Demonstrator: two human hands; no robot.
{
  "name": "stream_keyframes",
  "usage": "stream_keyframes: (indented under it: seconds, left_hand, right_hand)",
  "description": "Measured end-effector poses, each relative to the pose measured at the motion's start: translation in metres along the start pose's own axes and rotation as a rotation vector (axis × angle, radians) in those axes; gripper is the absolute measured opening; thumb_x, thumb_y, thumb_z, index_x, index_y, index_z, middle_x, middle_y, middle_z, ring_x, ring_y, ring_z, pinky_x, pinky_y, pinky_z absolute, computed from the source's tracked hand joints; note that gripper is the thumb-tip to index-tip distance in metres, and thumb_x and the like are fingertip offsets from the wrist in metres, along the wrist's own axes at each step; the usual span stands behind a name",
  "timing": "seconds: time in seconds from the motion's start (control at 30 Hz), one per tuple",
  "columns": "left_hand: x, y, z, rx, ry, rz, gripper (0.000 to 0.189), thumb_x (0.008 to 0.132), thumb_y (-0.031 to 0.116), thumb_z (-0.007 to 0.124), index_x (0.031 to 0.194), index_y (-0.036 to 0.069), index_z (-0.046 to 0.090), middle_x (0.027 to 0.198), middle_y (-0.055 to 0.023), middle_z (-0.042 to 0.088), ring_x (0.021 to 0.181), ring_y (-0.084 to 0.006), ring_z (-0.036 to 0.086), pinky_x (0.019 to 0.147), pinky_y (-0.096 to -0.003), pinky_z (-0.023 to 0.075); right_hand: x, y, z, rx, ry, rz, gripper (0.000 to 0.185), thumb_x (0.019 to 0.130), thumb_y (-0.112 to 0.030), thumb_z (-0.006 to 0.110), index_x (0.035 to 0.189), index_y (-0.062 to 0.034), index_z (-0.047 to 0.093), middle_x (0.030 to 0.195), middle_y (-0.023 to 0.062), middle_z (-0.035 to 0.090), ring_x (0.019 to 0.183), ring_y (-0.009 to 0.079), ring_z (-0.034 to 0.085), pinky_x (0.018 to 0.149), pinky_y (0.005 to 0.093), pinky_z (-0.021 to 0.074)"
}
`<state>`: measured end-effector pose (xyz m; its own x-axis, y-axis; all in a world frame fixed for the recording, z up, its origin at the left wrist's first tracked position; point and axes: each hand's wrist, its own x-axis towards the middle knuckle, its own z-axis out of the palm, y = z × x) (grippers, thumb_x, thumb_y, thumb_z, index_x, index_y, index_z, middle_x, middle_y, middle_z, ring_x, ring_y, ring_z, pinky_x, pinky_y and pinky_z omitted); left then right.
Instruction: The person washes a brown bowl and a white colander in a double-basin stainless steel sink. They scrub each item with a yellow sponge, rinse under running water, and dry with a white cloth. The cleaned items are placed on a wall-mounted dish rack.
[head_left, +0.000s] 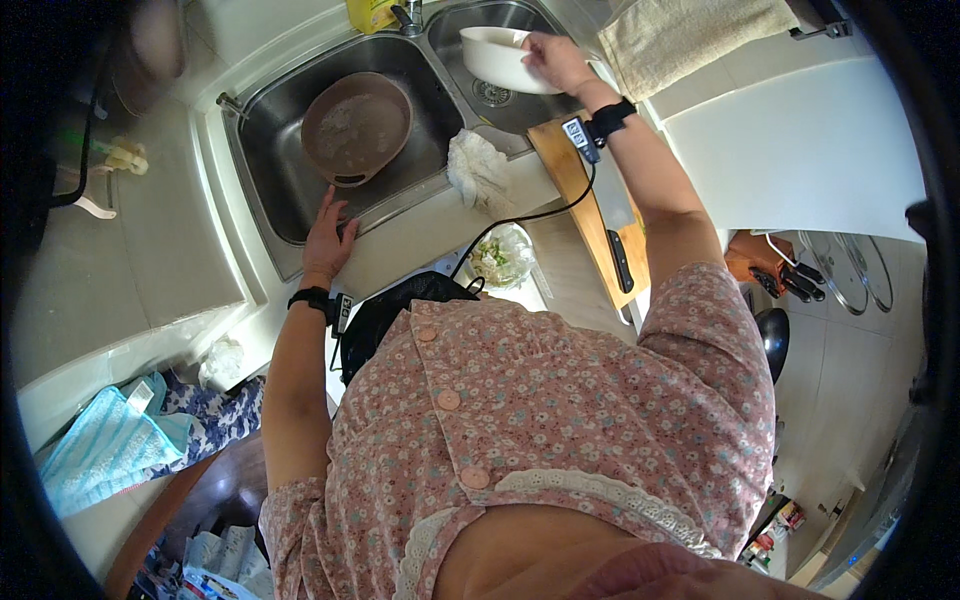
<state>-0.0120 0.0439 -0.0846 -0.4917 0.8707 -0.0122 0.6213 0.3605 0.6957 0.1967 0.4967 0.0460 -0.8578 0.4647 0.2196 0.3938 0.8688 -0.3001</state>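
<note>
My right hand grips the rim of a white bowl, held tilted over the smaller right-hand sink basin. Its inside is mostly turned away from me. In the larger left basin lies a brown plastic basin with a slotted handle and some pale wet residue or water in it. My left hand, fingers apart and holding nothing, rests at the near edge of that sink, just below the brown basin's handle. A crumpled white cloth lies on the front ledge between the two basins.
A wooden cutting board carries a black-handled cleaver by my right forearm. The faucet and a yellow bottle stand behind the sinks. A beige towel lies at right. Below the counter sits a bag of chopped greens.
</note>
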Motion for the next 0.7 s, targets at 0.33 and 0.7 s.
stream_keyframes:
  seconds: [0.33, 0.7]
  left_hand:
    - [0.002, 0.004, 0.0, -0.008, 0.007, -0.036, 0.04, 0.089, 0.027, 0.06, 0.123, 0.005, 0.055, 0.152, -0.0073, 0.034, 0.102, -0.0274, 0.063, 0.086, -0.0381, 0.0513]
    - [0.002, 0.005, 0.0, 0.06, 0.013, -0.025, 0.039, 0.09, 0.027, 0.06, 0.122, 0.006, 0.055, 0.15, -0.0071, 0.037, 0.104, -0.0271, 0.063, 0.085, -0.0373, 0.0523]
  right_hand:
    - [-0.008, 0.039, 0.105, -0.268, -0.112, 0.091, 0.016, 0.08, -0.007, 0.057, 0.096, -0.0063, 0.061, 0.085, 0.0199, 0.068, 0.082, 0.0355, 0.068, 0.073, 0.0453, 0.0531]
    - [-0.01, 0.025, 0.126, -0.265, -0.119, 0.03, 0.015, 0.083, -0.005, 0.052, 0.098, -0.005, 0.053, 0.088, 0.0192, 0.067, 0.083, 0.0356, 0.067, 0.072, 0.0445, 0.0532]
